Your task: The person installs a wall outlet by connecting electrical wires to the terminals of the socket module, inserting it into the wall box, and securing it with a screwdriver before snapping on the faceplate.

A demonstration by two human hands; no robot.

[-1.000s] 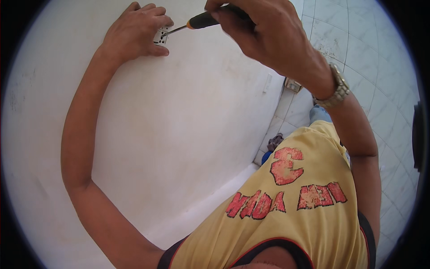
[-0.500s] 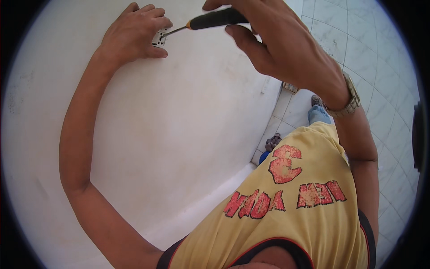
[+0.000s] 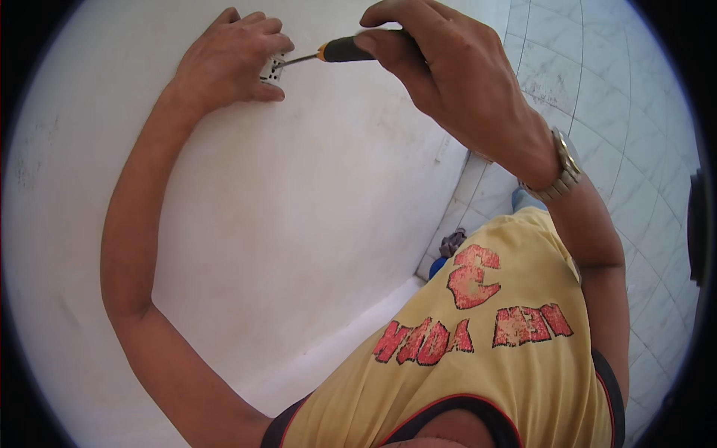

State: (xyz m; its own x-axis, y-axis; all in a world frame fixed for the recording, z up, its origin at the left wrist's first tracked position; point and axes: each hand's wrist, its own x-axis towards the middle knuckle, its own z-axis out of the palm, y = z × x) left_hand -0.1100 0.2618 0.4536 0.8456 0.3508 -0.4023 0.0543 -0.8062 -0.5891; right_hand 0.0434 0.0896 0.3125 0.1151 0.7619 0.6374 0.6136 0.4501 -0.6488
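On the white wall, a small white socket (image 3: 270,73) with dark holes is partly covered by my left hand (image 3: 221,61), whose fingers and thumb grip it from either side. A screwdriver (image 3: 342,51) with a black and orange handle reaches across to it, its metal tip at the socket's face. My right hand (image 3: 455,82), wearing a metal watch, holds the handle's end from above, with the thumb on it.
The wall (image 3: 299,224) meets a pale tiled floor (image 3: 620,112) on the right. A dark crumpled cloth (image 3: 452,240) and a blue object (image 3: 436,267) lie near the wall's foot. My yellow-topped body and jeans fill the lower right.
My right hand has shifted and turned on the screwdriver's handle, its fingers loosening and then closing again. My left hand stays on the socket, slightly lower in the picture.
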